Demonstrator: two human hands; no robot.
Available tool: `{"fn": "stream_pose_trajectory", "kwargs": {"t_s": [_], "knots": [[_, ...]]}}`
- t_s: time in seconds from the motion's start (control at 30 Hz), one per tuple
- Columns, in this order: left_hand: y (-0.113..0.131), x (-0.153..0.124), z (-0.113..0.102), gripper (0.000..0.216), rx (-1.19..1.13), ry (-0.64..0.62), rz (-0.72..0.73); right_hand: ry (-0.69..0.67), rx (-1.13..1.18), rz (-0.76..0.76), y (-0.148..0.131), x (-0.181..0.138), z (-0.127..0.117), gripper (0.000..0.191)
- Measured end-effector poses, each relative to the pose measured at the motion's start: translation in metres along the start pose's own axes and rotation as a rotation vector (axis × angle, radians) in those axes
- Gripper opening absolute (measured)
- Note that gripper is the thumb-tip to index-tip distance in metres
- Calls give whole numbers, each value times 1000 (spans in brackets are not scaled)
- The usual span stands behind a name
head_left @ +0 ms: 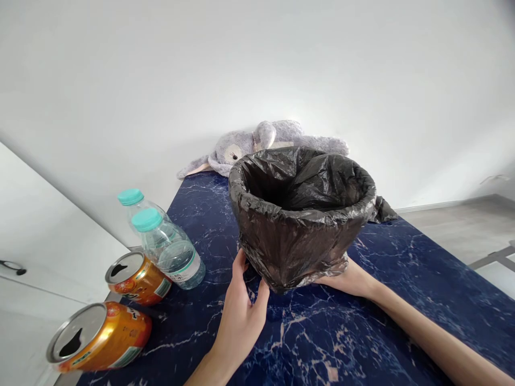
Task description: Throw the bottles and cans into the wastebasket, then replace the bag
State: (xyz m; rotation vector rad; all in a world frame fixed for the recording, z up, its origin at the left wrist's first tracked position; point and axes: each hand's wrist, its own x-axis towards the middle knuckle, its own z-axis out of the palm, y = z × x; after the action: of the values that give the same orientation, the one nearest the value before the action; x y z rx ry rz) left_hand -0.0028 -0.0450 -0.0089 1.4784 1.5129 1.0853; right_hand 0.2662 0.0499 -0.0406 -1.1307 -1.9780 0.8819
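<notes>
Left-hand grip: thumb and forefinger of the left hand (243,308) are parted and set against the lower left of the bag-lined bin (303,244); whether it is firmly gripped or only steadied cannot be told
Right-hand grip: the right hand (341,280) is placed low at the bin's right side; its fingers are hidden by the plastic, so its closure cannot be told
Bin: it is seen mouth up above the blue marbled tabletop (306,343), between the hands; its base is hidden
Black bag (277,257): it is folded over the rim and wrinkled; thin, soft, slippery plastic is judged, easily torn by a pinch
Weight and stiffness: a light load is expected; a stiff shell is suggested by the rounded rim
Best hold: opposite walls are best cupped with flat palms, so that the bag is not dragged loose
Left surroundings: two bottles (169,244) and two orange cans (126,311) are grouped beside the left hand
Behind: a grey plush toy (281,134) is laid against the wall (257,59)
</notes>
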Motion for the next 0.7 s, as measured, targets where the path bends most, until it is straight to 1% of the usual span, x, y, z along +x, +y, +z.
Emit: {"fn": "stream_pose_trajectory", "kwargs": {"t_s": [0.1, 0.2, 0.27, 0.33, 0.4, 0.47, 0.53, 0.6, 0.63, 0.7], "knots": [[1, 0, 0, 75, -6, 6, 5, -7, -5, 5, -1, -1, 0, 74], [0, 1, 0, 75, -5, 14, 32, -38, -61, 4, 0, 1, -2, 70], [0, 1, 0, 76, 0, 13, 42, -92, -158, -17, -2, 2, -8, 64], [-1, 0, 0, 77, 1, 3, 41, -122, -298, -61, -5, -1, -16, 63], [-1, -1, 0, 77, -3, -3, 44, -118, -431, -92, -11, -10, -25, 68], [-2, -2, 0, 75, -6, 4, 58, -133, -532, -75, -18, -27, -33, 72], [-4, -3, 1, 74, -5, 13, 62, -190, -619, -42, -31, -48, -38, 71], [-6, -4, 1, 74, -2, 17, 53, -230, -684, -61, -53, -66, -38, 70], [-7, -4, 2, 74, -3, 20, 52, -244, -693, -102, -68, -71, -37, 71], [-10, -4, 3, 75, -4, 35, 76, -285, -660, -244, -107, -71, -32, 69]]}}
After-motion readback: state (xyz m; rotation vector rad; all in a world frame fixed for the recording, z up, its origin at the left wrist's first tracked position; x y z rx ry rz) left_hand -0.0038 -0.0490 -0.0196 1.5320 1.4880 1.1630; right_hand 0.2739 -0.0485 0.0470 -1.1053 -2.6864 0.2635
